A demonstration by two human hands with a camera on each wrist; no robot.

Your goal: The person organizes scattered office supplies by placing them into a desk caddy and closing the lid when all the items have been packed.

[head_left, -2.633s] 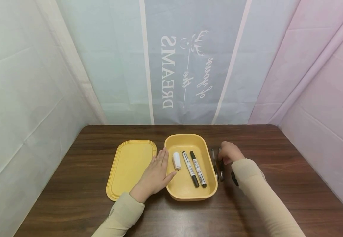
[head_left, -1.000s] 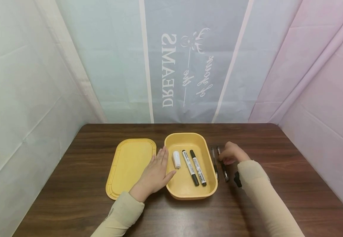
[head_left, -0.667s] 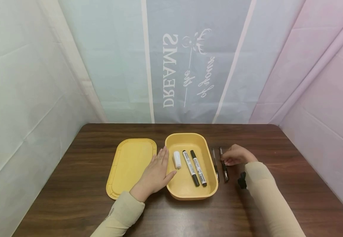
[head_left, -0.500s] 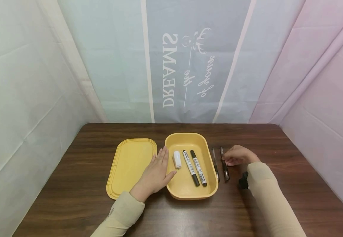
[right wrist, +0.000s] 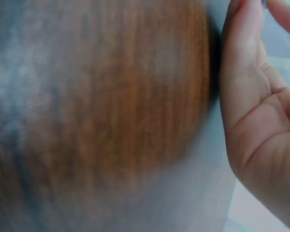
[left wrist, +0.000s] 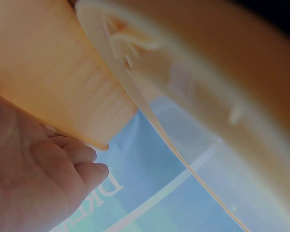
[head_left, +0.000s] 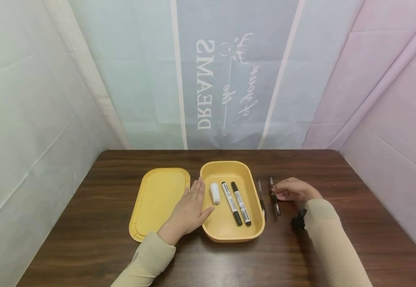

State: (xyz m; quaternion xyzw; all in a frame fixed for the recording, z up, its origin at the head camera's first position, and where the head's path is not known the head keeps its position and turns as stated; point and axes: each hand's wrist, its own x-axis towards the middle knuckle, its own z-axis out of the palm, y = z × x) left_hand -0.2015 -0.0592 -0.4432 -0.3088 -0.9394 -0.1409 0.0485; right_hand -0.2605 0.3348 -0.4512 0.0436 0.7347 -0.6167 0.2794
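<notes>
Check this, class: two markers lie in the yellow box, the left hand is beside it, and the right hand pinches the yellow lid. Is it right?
No: the head view shows the right hand pinching a dark pen, not the yellow lid. The rest stands: two markers lie in the yellow box, and the left hand is beside it.

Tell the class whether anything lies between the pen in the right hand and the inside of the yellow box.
Yes: a second pen lies on the table beside the yellow box, between it and the held pen in the right hand. The box's right wall also stands in between.
</notes>
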